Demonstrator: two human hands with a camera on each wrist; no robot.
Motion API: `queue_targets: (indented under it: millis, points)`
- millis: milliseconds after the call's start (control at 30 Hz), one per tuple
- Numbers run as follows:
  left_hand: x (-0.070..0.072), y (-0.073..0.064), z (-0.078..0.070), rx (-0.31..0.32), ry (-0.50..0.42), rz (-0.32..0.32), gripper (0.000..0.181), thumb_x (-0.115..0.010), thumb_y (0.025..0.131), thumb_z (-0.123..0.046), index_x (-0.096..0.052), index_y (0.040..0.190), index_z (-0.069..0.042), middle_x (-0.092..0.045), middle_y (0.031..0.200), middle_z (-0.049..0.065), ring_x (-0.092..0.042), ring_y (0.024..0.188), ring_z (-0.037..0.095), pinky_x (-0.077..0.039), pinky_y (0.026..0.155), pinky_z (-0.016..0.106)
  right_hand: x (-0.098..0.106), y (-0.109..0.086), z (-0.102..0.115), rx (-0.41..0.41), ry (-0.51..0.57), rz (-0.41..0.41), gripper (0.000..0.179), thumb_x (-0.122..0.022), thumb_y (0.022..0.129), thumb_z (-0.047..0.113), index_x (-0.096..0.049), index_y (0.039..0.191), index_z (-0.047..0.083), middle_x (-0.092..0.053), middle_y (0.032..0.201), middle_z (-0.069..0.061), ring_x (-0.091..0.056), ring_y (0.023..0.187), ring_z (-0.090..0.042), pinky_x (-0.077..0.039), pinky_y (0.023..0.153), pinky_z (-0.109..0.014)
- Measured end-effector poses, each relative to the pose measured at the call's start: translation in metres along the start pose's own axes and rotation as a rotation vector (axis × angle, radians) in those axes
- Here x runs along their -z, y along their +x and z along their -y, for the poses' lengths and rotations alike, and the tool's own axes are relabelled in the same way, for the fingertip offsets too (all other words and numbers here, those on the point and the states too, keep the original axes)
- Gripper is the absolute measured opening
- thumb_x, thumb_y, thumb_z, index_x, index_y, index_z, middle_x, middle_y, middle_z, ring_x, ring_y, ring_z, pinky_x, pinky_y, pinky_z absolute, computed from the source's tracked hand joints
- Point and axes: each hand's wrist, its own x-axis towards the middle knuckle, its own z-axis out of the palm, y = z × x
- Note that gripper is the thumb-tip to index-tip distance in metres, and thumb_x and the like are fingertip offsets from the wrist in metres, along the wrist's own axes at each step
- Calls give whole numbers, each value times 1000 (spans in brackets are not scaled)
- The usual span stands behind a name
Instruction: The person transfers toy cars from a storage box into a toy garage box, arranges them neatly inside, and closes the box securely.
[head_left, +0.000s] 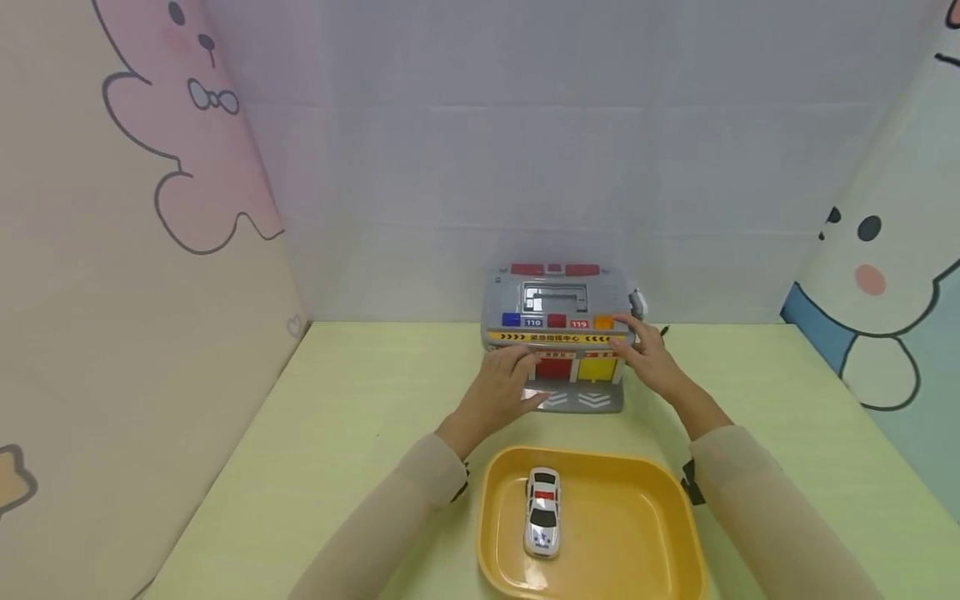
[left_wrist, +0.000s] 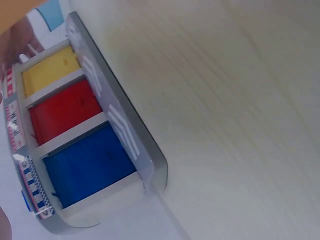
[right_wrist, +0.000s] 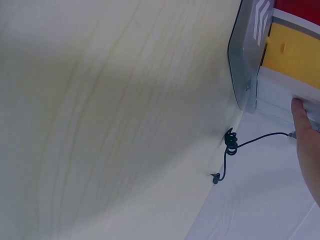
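Note:
A grey toy garage (head_left: 506,292) stands at the back of the table, with blue, red and orange buttons on its roof. Under the roof edge are a blue door (left_wrist: 90,165), a red door (head_left: 554,369) and a yellow door (head_left: 597,369), all closed. My left hand (head_left: 497,390) is at the garage's front left, fingers loosely bent by the roof edge and thumb over the ramp; it hides the blue door in the head view. At the right end, my right hand (head_left: 654,360) has one fingertip at the orange button (head_left: 603,322) and the thumb lower, near the front edge.
Near the table's front is a yellow tray (head_left: 667,500), with a white toy police car (head_left: 542,533) lying in its left part. A coiled black cord (right_wrist: 231,142) hangs by the garage's right side. Cloth-covered walls (head_left: 420,167) enclose the table at the back and sides.

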Motion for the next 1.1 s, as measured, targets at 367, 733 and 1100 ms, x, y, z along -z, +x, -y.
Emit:
queue_targets:
  millis: [367, 733, 1100]
  points:
    - [26, -10, -6, 97, -147, 143, 61, -79, 82, -35, -51, 124, -1, -46, 123, 15, -45, 112, 28, -40, 99, 40, 2, -1, 6, 1, -37, -3, 57, -44, 105, 23, -17, 152, 3, 4, 147, -34, -38, 124, -57, -37, 100, -62]
    - [17, -14, 11, 385, -275, 144, 59, -81, 81, -28, -52, 124, 0, -49, 126, 17, -49, 112, 30, -45, 96, 42, -3, -14, 40, -24, -52, 7, 54, -42, 105, 16, -18, 149, -5, 0, 145, -39, -38, 122, -60, -35, 99, -65]
    - [2, 12, 33, 854, -603, 51, 54, -65, 94, -35, -45, 127, 2, -38, 122, 17, -39, 111, 29, -44, 91, 43, -1, 0, 1, -4, -37, -6, 58, -44, 105, 24, -16, 153, 4, 5, 149, -33, -38, 125, -57, -36, 100, -62]
